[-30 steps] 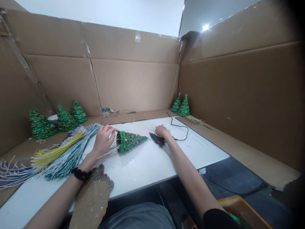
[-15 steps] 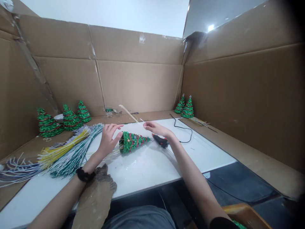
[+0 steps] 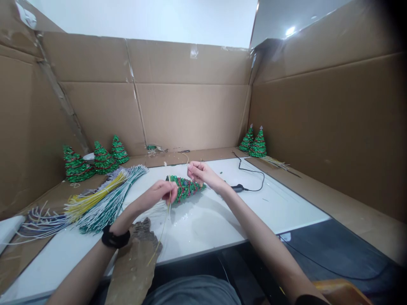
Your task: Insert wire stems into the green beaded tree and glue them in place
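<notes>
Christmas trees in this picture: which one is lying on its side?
The decorated Christmas tree on the white tabletop, right by the person's left hand. Its tip points right, whereas the other Christmas trees, in the back corners, point up.

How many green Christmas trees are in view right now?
6: at left, a front tree, a middle tree and a rear tree; in the centre, a lying tree; at back right, a farther tree and a nearer tree. Overlaps may hide others.

The left hand (image 3: 165, 191) hides some of the tree (image 3: 187, 189), apparently its base.
</notes>
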`<action>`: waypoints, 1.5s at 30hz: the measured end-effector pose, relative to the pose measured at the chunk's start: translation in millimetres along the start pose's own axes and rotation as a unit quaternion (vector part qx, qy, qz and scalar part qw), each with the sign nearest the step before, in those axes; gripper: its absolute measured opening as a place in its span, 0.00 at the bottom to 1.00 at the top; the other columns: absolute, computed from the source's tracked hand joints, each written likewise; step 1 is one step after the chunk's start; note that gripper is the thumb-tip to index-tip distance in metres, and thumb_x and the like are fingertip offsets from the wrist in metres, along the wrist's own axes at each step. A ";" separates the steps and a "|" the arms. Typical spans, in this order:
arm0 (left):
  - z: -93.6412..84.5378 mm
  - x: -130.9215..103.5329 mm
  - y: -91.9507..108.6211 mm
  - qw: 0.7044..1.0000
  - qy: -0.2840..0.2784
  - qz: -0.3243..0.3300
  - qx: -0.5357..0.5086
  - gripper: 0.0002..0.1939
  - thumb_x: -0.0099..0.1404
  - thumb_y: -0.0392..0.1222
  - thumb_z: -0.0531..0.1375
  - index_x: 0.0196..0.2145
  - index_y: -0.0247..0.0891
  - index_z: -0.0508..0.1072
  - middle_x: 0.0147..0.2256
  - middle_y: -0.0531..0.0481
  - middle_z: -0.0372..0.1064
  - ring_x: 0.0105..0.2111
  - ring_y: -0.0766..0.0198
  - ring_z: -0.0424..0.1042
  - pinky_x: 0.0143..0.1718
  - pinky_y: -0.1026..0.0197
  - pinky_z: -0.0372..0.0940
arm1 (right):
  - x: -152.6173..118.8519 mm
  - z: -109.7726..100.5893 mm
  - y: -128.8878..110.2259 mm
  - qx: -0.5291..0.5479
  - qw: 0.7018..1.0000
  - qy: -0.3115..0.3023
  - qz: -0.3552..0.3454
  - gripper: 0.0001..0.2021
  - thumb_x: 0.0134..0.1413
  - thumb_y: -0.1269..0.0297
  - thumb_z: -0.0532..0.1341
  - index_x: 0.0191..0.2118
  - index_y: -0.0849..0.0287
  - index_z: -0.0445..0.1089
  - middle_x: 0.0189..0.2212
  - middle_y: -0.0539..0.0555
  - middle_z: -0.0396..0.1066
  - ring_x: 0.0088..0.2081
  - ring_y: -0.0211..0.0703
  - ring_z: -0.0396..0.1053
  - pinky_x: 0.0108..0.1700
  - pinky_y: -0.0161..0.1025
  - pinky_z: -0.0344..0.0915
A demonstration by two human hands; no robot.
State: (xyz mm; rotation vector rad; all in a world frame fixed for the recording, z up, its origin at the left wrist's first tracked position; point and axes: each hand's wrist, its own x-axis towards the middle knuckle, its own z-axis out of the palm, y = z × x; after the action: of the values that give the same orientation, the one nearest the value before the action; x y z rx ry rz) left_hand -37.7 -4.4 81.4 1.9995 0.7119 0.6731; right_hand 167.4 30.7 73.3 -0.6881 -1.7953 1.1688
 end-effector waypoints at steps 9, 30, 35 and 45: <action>20.1 2.1 -0.5 0.991 -0.089 -0.100 0.026 0.23 0.63 0.53 0.47 0.17 0.36 0.62 0.16 0.55 0.55 0.18 0.71 0.53 0.22 0.66 0.51 | 0.0 19.3 3.4 0.072 0.997 -0.033 0.004 0.17 0.51 0.49 0.60 0.29 0.61 0.64 0.18 0.43 0.60 0.15 0.26 0.50 0.15 0.27 0.47; 29.3 11.9 -22.7 0.967 0.017 -0.077 -0.243 0.19 0.62 0.52 0.53 0.20 0.37 0.64 0.12 0.59 0.39 0.15 0.71 0.44 0.19 0.67 0.47 | 2.6 18.9 24.0 0.193 0.968 -0.159 -0.029 0.18 0.51 0.50 0.62 0.28 0.60 0.59 0.14 0.39 0.54 0.15 0.26 0.44 0.15 0.26 0.43; 32.1 13.3 -27.4 0.964 0.014 -0.065 -0.256 0.19 0.62 0.51 0.53 0.19 0.37 0.63 0.12 0.59 0.41 0.15 0.71 0.46 0.19 0.66 0.47 | -0.4 20.4 20.2 0.170 0.974 -0.146 -0.023 0.19 0.48 0.48 0.63 0.28 0.59 0.58 0.15 0.39 0.54 0.15 0.26 0.45 0.17 0.26 0.45; 33.2 13.5 -21.2 0.964 0.082 -0.044 -0.247 0.18 0.59 0.49 0.55 0.18 0.36 0.62 0.12 0.59 0.46 0.14 0.73 0.47 0.18 0.67 0.46 | -2.7 9.3 2.5 0.028 0.991 -0.105 -0.073 0.14 0.54 0.54 0.59 0.36 0.62 0.67 0.19 0.43 0.59 0.21 0.29 0.55 0.23 0.28 0.53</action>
State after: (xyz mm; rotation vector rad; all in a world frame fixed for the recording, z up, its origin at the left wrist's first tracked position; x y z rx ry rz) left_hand -10.2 -3.9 50.2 1.4594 0.6475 0.8741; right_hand 160.5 25.5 68.3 -0.4058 -1.9441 1.2241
